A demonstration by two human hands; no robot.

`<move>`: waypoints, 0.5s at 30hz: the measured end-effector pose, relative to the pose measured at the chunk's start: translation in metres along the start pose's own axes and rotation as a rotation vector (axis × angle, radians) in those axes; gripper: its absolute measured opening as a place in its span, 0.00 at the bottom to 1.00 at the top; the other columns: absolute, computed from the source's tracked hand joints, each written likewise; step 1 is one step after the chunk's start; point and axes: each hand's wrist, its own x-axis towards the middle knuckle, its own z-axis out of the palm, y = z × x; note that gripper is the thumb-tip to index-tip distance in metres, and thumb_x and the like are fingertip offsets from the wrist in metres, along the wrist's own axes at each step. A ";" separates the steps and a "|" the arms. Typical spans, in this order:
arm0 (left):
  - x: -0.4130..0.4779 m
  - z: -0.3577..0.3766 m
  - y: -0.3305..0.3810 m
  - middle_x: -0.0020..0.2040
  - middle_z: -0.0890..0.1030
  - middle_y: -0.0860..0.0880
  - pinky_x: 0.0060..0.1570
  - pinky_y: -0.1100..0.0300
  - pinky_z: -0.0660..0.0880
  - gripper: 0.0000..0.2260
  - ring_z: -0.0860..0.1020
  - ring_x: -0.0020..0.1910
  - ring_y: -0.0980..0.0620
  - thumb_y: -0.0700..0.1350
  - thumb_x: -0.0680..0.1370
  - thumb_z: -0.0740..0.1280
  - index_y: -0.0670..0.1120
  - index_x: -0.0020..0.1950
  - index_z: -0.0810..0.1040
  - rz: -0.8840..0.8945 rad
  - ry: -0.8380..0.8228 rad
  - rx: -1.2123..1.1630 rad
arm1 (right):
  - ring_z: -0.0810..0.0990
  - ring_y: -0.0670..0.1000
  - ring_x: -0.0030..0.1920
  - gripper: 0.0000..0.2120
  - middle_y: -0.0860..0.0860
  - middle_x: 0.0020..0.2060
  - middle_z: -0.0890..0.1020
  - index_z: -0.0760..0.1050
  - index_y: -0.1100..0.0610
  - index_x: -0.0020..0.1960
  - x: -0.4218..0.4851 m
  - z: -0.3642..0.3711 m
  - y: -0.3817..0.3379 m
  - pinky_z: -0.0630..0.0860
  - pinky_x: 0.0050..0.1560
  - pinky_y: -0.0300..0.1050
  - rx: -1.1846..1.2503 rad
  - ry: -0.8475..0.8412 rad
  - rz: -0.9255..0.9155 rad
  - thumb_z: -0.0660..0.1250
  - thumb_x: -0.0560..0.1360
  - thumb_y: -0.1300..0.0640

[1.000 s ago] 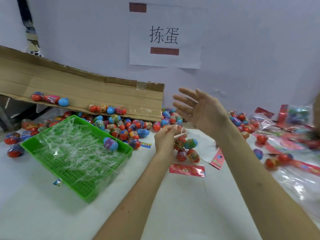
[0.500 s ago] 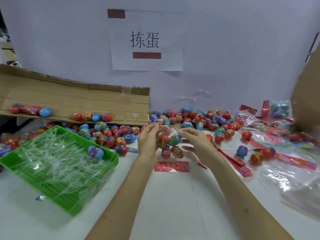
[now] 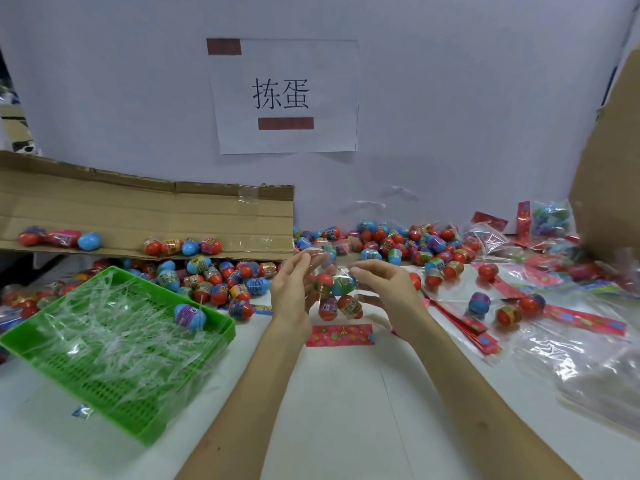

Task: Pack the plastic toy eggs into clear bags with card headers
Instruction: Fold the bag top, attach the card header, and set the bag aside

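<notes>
Pinching the top of the clear bag [image 3: 337, 271] from both sides, left grip [image 3: 291, 292] and right grip [image 3: 384, 289] hold it, eggs [image 3: 349, 306] inside, above the counter's [image 3: 346, 410] middle. Filling seems done; next, the card header [image 3: 341, 335] lying just beneath probably needs folding over the mouth.

The left hand [image 3: 290, 296] and right hand [image 3: 389, 289] are bare. Both slender forearms are bare too. The right forearm [image 3: 467, 393] carries one small spot, well behind its hand.
</notes>
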 end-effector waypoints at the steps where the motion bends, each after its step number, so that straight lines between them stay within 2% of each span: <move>1: 0.000 0.000 0.000 0.48 0.88 0.49 0.38 0.59 0.82 0.06 0.87 0.44 0.51 0.46 0.83 0.68 0.49 0.58 0.83 -0.013 -0.002 -0.017 | 0.86 0.52 0.47 0.04 0.52 0.45 0.88 0.85 0.57 0.50 0.001 -0.001 0.000 0.82 0.43 0.42 0.027 0.020 0.016 0.73 0.77 0.58; 5: 0.001 0.004 -0.004 0.49 0.88 0.49 0.45 0.55 0.83 0.10 0.86 0.43 0.52 0.47 0.82 0.70 0.48 0.62 0.83 -0.059 -0.016 -0.048 | 0.85 0.46 0.39 0.04 0.49 0.42 0.88 0.86 0.55 0.47 0.003 -0.004 -0.003 0.78 0.33 0.38 0.110 0.068 0.034 0.72 0.77 0.60; 7: 0.000 0.006 -0.005 0.53 0.88 0.49 0.52 0.51 0.82 0.12 0.86 0.49 0.50 0.52 0.81 0.70 0.50 0.62 0.83 -0.071 -0.078 -0.038 | 0.85 0.44 0.37 0.05 0.48 0.41 0.87 0.86 0.54 0.46 0.003 -0.005 -0.002 0.78 0.32 0.38 0.127 0.085 0.017 0.72 0.78 0.61; 10: -0.007 0.008 -0.005 0.59 0.86 0.51 0.55 0.51 0.80 0.22 0.84 0.57 0.50 0.60 0.76 0.71 0.52 0.66 0.82 -0.107 -0.186 0.021 | 0.86 0.47 0.39 0.04 0.51 0.42 0.87 0.86 0.56 0.49 0.003 -0.008 -0.003 0.78 0.32 0.39 0.166 0.097 0.008 0.71 0.78 0.60; 12: -0.009 0.009 -0.008 0.60 0.86 0.49 0.59 0.46 0.79 0.20 0.83 0.60 0.48 0.58 0.78 0.70 0.52 0.68 0.80 -0.116 -0.204 0.084 | 0.86 0.48 0.41 0.04 0.51 0.43 0.87 0.85 0.56 0.51 0.003 -0.009 -0.003 0.80 0.34 0.40 0.172 0.109 0.008 0.72 0.78 0.59; 13: -0.010 0.010 -0.010 0.60 0.85 0.47 0.59 0.45 0.80 0.17 0.83 0.60 0.47 0.56 0.79 0.70 0.53 0.67 0.81 -0.117 -0.192 0.089 | 0.87 0.49 0.42 0.04 0.52 0.44 0.88 0.85 0.56 0.51 0.003 -0.009 -0.003 0.80 0.35 0.40 0.170 0.113 0.007 0.72 0.78 0.59; 15: -0.010 0.010 -0.011 0.61 0.85 0.46 0.49 0.51 0.82 0.12 0.83 0.59 0.47 0.50 0.81 0.69 0.54 0.64 0.82 -0.119 -0.180 0.054 | 0.87 0.50 0.44 0.04 0.52 0.45 0.88 0.85 0.55 0.50 0.003 -0.009 -0.003 0.81 0.37 0.40 0.177 0.113 0.004 0.72 0.78 0.59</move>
